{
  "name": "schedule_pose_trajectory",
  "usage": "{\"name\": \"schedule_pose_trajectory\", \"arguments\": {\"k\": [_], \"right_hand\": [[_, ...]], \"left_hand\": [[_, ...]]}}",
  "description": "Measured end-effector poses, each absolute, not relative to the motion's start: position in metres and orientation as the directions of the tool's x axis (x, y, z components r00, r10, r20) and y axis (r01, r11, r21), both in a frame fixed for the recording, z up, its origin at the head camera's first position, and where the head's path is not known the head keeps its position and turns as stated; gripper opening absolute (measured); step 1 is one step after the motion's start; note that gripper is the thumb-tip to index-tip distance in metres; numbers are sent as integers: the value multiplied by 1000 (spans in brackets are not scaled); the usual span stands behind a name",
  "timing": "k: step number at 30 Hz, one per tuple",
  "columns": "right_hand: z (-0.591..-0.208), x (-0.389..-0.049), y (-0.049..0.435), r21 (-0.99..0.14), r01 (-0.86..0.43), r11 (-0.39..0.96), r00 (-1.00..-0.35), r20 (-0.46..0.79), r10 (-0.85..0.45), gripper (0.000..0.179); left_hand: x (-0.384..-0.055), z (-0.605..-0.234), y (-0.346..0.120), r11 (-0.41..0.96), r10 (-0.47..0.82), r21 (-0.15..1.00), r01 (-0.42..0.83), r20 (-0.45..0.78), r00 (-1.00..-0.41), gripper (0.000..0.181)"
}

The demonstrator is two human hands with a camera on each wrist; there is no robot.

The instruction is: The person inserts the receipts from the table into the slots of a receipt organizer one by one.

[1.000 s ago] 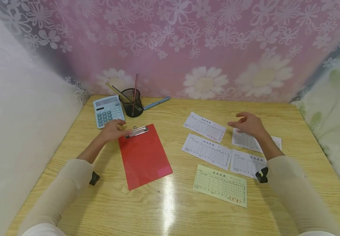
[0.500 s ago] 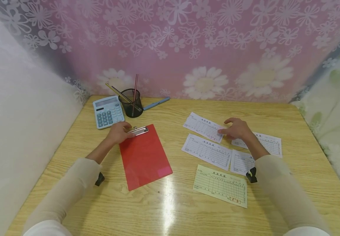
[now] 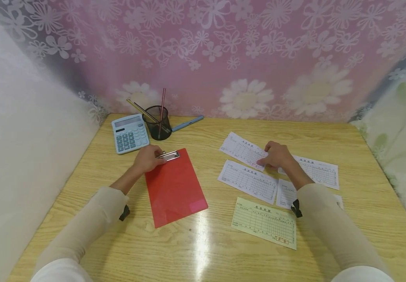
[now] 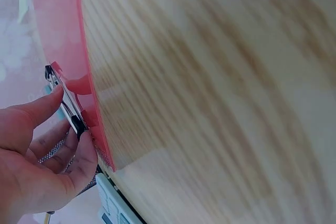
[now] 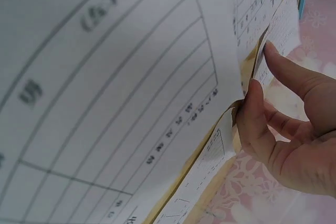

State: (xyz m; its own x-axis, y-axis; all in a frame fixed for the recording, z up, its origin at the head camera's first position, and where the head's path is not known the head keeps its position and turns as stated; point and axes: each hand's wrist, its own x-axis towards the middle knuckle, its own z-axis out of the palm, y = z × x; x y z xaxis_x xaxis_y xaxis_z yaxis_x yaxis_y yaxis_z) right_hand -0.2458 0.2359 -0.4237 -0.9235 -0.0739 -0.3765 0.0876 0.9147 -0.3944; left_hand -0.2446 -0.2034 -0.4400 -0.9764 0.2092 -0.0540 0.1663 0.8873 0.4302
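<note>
On the table's left half lies a red clipboard (image 3: pixel 176 192) with a metal clip (image 3: pixel 172 156) at its top. My left hand (image 3: pixel 148 158) pinches this clip; the left wrist view has the thumb on the metal and the other fingers curled at its far side. To the right, my right hand (image 3: pixel 276 156) pinches the right edge of the upper-left white receipt slip (image 3: pixel 241 147) between thumb and fingers, and the paper bows slightly. Below it lie another white slip (image 3: pixel 246 182) and a yellow slip (image 3: pixel 264 223). My right forearm partly hides more white slips (image 3: pixel 317 171).
A blue calculator (image 3: pixel 129 133) stands at the back left, beside a black mesh pen cup (image 3: pixel 158 125) holding pencils. Next to the cup lies a blue pen (image 3: pixel 187 123). A floral cloth (image 3: pixel 203 58) rises behind the table (image 3: pixel 118 250).
My right hand has moved left and down from above the right-hand slips to the upper-left slip and grips its edge. My left hand has shifted right onto the clip.
</note>
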Motion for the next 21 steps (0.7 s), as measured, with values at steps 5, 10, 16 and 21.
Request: {"name": "schedule_pose_trajectory", "arguments": {"k": [5,10,16,21], "right_hand": [[-421,-245,232,-393,100,914,-927,-370,-57,60],[-419,-243,227,-387,117,915,-929,-368,-37,58],[-419,-241,223,-419,112,901,-940,-339,-41,56],[-419,-240,221,-388,119,914,-942,-336,-20,60]], "left_hand": [[-246,-440,-201,889,207,426,168,-46,-977,33],[-244,-438,-200,889,208,427,165,-56,-976,33],[-243,-437,-200,888,201,434,151,-70,-977,35],[-244,-438,-199,890,204,429,152,-77,-976,35]]}}
